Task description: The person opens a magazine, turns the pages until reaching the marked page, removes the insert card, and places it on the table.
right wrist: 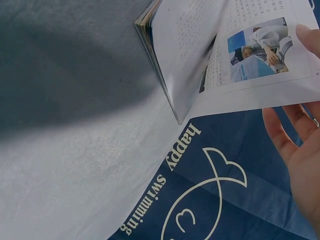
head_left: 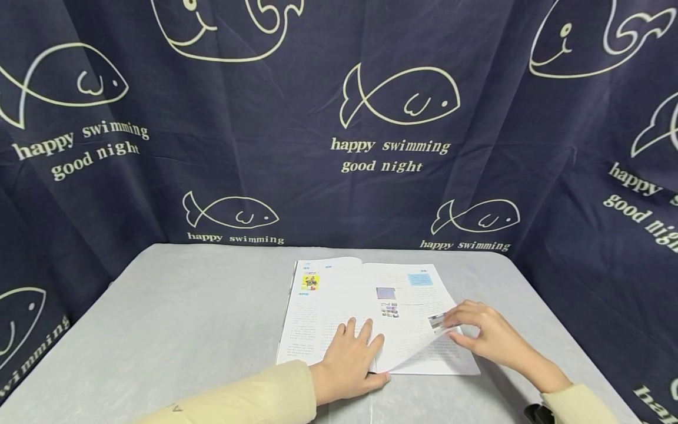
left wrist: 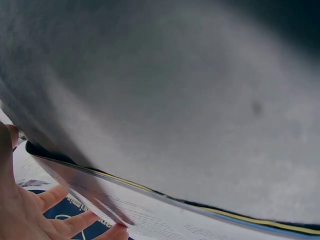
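- The magazine (head_left: 360,282) is lying spread on the grey table (head_left: 185,318), its fold running away from the person.
- At the magazine's lower right, a lifted leaf (head_left: 409,344) is curling upward, its underside showing a printed photo (right wrist: 260,50); whether one sheet or several are rising, I cannot tell.
- The paper is probably behaving as something light, thin and limp, smooth enough to be slipping from a loose hold and easily creasing or tearing. The outer margin, well apart from the magazine's fold, is seeming the best place for a gentle pinch, while pressure beside the fold is likely steadying the rest.
- At the magazine's right edge, the right hand (head_left: 489,333) is pinching the leaf narrowly, the thumb pressing its underside and the fingers lying on the other face; the forearm is slanting in from the magazine's lower right.
- At the lower end of the magazine's fold, the left hand (head_left: 346,362) is resting with fingers spread wide, gripping nothing, its thumb reaching the lower edge.
- Left of and below the magazine, a pale yellow sleeve (head_left: 265,394) is covering the left forearm.
- Beyond the magazine, a dark blue fish-print curtain (head_left: 296,153) is hanging.
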Demonstrator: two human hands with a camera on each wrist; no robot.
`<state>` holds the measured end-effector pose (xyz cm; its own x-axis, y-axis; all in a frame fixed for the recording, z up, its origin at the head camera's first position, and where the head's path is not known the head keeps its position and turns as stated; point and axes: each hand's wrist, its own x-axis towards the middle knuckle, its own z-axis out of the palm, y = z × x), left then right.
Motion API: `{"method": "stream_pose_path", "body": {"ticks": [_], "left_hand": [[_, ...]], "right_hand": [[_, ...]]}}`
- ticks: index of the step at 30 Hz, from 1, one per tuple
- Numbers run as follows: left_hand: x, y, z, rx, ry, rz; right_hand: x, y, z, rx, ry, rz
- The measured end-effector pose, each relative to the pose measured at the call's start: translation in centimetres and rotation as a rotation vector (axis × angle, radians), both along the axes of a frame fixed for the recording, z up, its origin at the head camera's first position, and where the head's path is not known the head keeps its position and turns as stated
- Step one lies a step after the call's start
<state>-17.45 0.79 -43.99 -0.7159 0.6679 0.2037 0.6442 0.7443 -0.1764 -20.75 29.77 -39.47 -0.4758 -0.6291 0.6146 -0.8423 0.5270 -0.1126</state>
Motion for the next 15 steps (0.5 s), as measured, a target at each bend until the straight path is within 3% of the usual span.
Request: {"method": "stream_pose_path", "body": {"ticks": [15], "left_hand": [[0.06, 0.26, 0.06, -0.012, 0.054, 0.013]], "right_hand": [[0.07, -0.38, 0.46, 0.003, -0.002, -0.047]]}}
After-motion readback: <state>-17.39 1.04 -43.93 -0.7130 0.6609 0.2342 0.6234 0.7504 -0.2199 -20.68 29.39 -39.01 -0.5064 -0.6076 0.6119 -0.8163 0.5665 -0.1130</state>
